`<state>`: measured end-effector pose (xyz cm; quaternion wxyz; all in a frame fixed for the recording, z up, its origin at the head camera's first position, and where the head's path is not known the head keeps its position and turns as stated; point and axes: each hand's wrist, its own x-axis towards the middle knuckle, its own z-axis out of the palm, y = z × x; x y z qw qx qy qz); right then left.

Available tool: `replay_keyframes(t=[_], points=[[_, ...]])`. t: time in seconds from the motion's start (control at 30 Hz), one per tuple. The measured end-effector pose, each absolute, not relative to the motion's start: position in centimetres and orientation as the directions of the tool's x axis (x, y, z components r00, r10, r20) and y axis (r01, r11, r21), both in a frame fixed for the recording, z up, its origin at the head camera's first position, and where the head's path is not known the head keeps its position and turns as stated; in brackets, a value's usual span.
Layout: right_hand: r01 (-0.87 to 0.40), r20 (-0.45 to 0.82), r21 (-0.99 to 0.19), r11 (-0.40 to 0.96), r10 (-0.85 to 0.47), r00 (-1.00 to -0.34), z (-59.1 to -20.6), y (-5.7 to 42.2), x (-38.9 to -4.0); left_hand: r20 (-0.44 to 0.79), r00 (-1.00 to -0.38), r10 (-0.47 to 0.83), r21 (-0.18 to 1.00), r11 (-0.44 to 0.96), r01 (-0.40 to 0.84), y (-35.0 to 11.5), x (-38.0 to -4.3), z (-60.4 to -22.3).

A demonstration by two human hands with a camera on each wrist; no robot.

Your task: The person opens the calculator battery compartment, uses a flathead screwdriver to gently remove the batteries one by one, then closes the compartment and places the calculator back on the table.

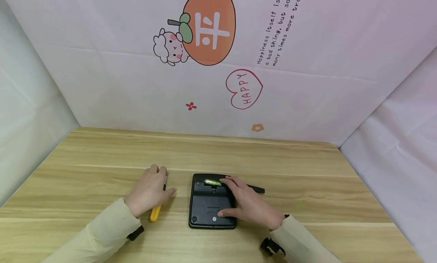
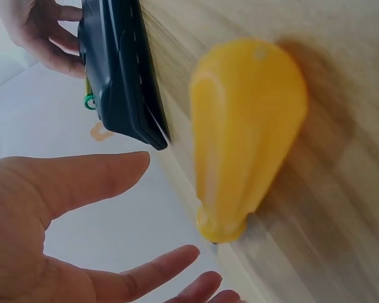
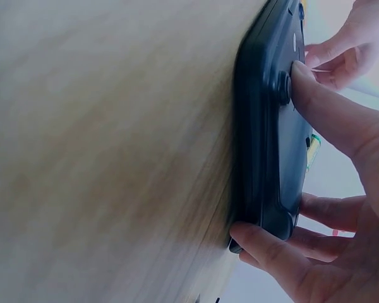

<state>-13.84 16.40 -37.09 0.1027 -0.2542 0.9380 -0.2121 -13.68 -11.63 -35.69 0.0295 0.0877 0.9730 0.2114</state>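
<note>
Clearly, the device (image 1: 209, 200) is matte black; the battery (image 1: 212, 182) shiny yellow-green.

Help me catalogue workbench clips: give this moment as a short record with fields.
surface: wood-grain table
device: black, flat-bodied, underside up
battery: green, shiny, at the device's far end, standing proud of its underside
screwdriver: yellow handle toward the person, left of the device
left hand: over the screwdriver, thumb and fingers apart; contact not clear
right hand: gripping the device's right side, near the battery
other item: dark piece right of the device, partly hidden; identity unclear
backdrop: white, printed sheet
</note>
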Motion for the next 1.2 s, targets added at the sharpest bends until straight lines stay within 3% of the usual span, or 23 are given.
replay_keyframes(t=[0.8, 1.2], points=[[-0.436, -0.083, -0.452, 0.778, -0.524, -0.848, -37.1, 16.3, -14.0, 0.045, -0.955, 0.294, 0.477, 0.833, 0.279, -9.4, -13.5, -36.0], [-0.437, -0.075, -0.448, 0.78, -0.52, -0.851, -37.2, 16.4, -14.0, -0.085, -0.906, 0.416, 0.595, 0.75, 0.288, -8.5, -13.3, -36.5]])
